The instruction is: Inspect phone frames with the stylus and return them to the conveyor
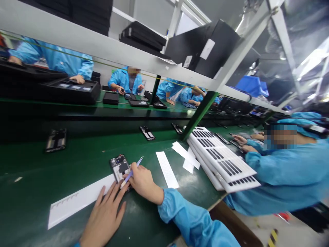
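Note:
An opened phone lies on the green bench with its inner parts showing. My right hand is closed around purple tweezers, which lie slantwise across the phone's right side. Fingers stretched out and slightly spread, my left hand rests at the phone's lower edge; its fingertips reach over a white label strip. That strip has a row of small printed marks along part of its upper edge. The phone's lower part is hidden by my hands.
More opened phones lie farther back on the bench. White paper strips lie right of my hand, beside stacked white trays holding dark strips. A green post rises behind them. A co-worker in blue sits at the right.

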Tool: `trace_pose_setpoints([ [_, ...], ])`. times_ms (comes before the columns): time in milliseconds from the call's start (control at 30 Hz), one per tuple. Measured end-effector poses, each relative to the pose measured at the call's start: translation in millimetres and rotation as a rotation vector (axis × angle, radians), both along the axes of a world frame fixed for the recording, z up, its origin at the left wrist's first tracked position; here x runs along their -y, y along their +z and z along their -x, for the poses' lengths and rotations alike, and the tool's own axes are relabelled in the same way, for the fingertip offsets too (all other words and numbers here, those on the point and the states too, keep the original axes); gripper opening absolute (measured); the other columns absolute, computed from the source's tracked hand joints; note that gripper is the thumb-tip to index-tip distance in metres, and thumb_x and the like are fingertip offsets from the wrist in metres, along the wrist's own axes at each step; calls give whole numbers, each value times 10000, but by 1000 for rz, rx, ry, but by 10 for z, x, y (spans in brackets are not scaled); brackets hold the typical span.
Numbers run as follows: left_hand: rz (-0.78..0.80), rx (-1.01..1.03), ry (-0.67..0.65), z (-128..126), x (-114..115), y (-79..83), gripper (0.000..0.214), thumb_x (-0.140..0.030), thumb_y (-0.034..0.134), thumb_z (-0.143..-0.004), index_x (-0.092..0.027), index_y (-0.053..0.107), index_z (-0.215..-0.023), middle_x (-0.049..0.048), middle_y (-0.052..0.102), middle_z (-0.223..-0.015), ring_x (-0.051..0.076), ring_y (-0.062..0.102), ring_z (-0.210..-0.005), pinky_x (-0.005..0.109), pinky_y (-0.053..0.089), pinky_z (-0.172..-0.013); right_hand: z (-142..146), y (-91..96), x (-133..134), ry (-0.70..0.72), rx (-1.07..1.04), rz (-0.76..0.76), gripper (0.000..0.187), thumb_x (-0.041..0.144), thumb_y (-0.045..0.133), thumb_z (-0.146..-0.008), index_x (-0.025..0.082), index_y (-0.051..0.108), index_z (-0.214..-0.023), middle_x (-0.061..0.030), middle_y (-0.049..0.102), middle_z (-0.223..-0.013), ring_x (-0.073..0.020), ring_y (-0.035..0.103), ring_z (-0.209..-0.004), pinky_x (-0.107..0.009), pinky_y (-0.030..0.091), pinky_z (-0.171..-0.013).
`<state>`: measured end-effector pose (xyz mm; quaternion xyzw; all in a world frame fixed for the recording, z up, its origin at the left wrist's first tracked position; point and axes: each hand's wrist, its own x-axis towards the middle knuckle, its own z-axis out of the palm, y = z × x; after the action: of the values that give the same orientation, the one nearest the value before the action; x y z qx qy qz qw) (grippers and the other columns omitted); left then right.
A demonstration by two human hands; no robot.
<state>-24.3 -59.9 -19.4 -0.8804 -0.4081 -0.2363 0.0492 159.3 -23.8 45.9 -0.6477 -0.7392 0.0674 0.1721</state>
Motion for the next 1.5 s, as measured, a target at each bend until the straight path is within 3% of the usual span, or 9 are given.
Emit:
trace_pose_setpoints([
  [133, -5, -20, -58, 48, -47, -62, 536, -353, 480, -908, -278, 418, -1436, 36, 504, -1435, 275, 454, -1326, 535, 203, -1162, -714, 112, 135, -148, -553, -39, 461, 515, 271, -1010, 201, 544, -1207, -45, 653, -760, -190, 627, -657, -285, 480, -593],
  [200, -17, 1, -39, 31, -40, -46, 574, -375, 490, -901, -272, 386, -1456, 46, 459, -1471, 299, 403, -1362, 556, 179, -1160, -1166, 125, 191, -199, -870, -14, 625, 612, 206, -985, 162, 629, -1079, -27, 594, -637, -158, 561, -535, -260, 444, -489],
  [300, -41, 42, -40, -144, 30, 53, 612, -379, 502, -894, -267, 350, -1477, 47, 393, -1516, 317, 299, -1418, 564, 139, -1166, -1695, 35, 332, -281, -1130, -21, 640, 727, 426, -869, 135, 666, -824, -36, 601, -615, -144, 556, -510, -261, 462, -473],
  [400, -40, 27, -177, -534, 130, 189, 566, -332, 501, -906, -287, 383, -1458, 27, 367, -1533, 281, 301, -1419, 505, 178, -1176, -1953, -121, 499, -265, -1182, 53, 552, 677, 678, -728, 135, 676, -837, -59, 682, -705, -169, 638, -585, -300, 540, -572],
  [500, -21, 8, -309, -1038, 175, 294, 537, -265, 481, -910, -288, 408, -1442, 22, 332, -1552, 271, 306, -1417, 499, 247, -1157, -2068, -244, 615, -289, -1149, 88, 479, 590, 780, -661, 145, 678, -805, -56, 692, -668, -184, 661, -582, -319, 568, -592],
  [600, 4, 19, -354, -1477, 128, 328, 554, -247, 475, -909, -271, 386, -1455, 28, 318, -1558, 276, 290, -1423, 513, 278, -1141, -2160, -319, 665, -326, -1130, 99, 444, 555, 779, -679, 143, 673, -805, -53, 691, -650, -176, 659, -547, -298, 568, -550],
  [733, 67, 22, -393, -1778, 4, 256, 531, -325, 497, -913, -271, 416, -1435, 51, 358, -1537, 276, 330, -1404, 525, 267, -1141, -2233, -386, 681, -343, -1144, 149, 445, 520, 785, -685, 122, 673, -853, -89, 728, -747, -189, 700, -609, -272, 576, -553],
  [933, 146, -12, -406, -1818, -65, 152, 491, -395, 482, -928, -283, 455, -1406, 64, 436, -1488, 276, 392, -1369, 536, 264, -1134, -2229, -422, 695, -404, -1162, 141, 463, 560, 784, -664, 126, 684, -789, -96, 724, -700, -210, 703, -573, -302, 593, -545],
  [1500, 184, 17, -357, -1862, -14, 210, 457, -432, 480, -916, -297, 530, -1350, 22, 470, -1466, 251, 409, -1358, 485, 256, -1152, -2222, -364, 716, -390, -1162, 151, 404, 509, 804, -685, 135, 698, -796, -79, 726, -694, -176, 689, -585, -266, 577, -567],
])
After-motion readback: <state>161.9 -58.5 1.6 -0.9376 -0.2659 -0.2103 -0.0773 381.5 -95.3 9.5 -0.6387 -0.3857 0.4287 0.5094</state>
